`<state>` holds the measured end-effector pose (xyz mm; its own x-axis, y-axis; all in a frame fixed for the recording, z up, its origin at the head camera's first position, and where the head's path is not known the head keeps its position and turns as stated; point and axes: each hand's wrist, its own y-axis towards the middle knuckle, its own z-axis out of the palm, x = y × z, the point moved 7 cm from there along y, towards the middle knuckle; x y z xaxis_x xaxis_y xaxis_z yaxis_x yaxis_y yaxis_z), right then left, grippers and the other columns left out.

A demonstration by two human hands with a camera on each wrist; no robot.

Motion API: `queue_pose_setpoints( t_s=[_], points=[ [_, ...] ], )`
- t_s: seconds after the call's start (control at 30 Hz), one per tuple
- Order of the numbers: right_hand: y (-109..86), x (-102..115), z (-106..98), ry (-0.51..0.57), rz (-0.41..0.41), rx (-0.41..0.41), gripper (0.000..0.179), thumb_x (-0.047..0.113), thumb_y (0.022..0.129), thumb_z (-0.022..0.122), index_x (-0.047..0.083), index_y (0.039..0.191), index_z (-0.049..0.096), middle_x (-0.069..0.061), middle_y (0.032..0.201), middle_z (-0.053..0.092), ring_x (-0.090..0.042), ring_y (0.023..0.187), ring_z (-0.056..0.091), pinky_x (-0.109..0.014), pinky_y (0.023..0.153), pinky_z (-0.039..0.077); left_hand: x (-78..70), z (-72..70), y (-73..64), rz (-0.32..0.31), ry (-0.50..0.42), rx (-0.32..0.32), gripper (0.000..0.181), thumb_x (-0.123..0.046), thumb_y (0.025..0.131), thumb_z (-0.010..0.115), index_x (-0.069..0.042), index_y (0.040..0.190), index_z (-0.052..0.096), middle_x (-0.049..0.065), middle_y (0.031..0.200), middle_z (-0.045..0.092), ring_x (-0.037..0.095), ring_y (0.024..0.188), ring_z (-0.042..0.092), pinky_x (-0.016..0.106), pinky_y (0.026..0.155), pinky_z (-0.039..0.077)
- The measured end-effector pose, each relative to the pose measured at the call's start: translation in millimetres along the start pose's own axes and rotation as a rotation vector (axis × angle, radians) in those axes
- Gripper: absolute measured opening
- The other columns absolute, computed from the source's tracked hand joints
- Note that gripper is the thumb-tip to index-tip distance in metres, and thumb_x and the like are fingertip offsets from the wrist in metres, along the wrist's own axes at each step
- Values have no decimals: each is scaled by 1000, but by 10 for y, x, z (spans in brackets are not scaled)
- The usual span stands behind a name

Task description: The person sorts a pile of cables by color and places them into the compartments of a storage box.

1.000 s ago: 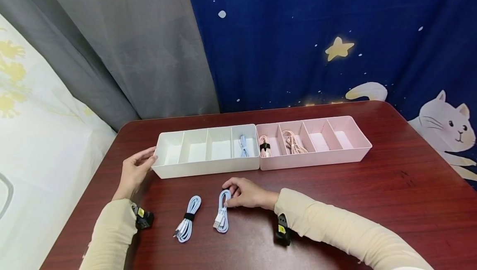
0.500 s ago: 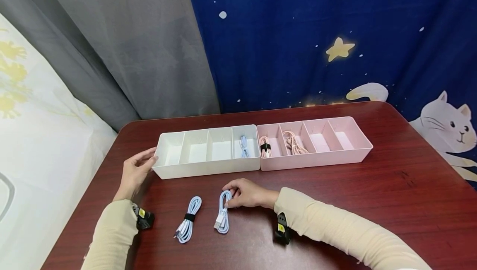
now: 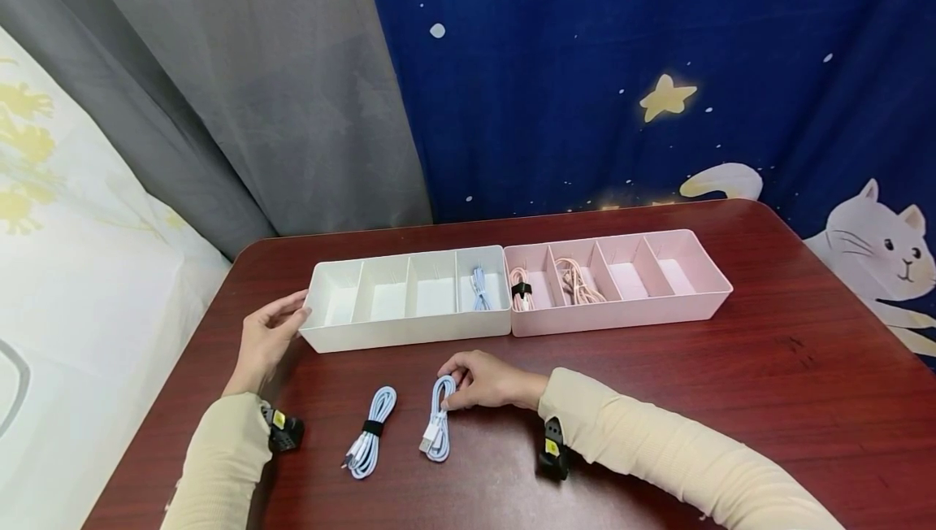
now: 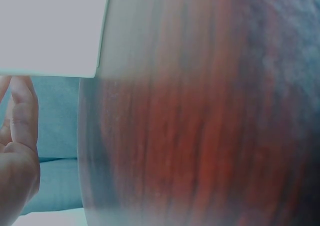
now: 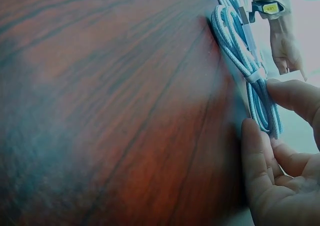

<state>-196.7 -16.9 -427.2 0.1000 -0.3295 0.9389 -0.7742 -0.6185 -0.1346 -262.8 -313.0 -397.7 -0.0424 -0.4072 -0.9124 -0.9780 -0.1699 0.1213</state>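
In the head view my right hand (image 3: 490,380) pinches the far end of a coiled light-blue USB cable (image 3: 436,442) on the table. The right wrist view shows the thumb on one side of this cable (image 5: 258,83), by its pale tie, and fingertips on the other. A second blue USB cable (image 3: 382,406), bound with a black strap, lies to its left. My left hand (image 3: 263,343) touches the left end of a white four-compartment box (image 3: 405,332) with nearly straight fingers. In that box's rightmost compartment rests a small blue cable (image 3: 479,288).
A pink divided box (image 3: 621,317) stands end to end with the white one. Its two left compartments hold a black-strapped pink cable (image 3: 521,278) and loosely coiled pink earphones (image 3: 578,282). Behind the dark red table (image 3: 731,400) hang grey and blue curtains (image 3: 548,91).
Both hands, the cables and the boxes keep their places. Only a very slight shift of the whole head view shows.
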Motion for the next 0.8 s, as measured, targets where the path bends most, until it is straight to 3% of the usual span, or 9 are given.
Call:
queue_pose_setpoints(
  t_s=[0.8],
  points=[
    [-11,-6,-6,165,49,-24,32,-8,69,66,-8,99,54,-3,74,53,-7,54,51,-18,49,42,20,-7,2,10,-12,0,41,-21,84,62,-4,120,55,-21,87,58,0,77,54,15,60,47]
  ],
)
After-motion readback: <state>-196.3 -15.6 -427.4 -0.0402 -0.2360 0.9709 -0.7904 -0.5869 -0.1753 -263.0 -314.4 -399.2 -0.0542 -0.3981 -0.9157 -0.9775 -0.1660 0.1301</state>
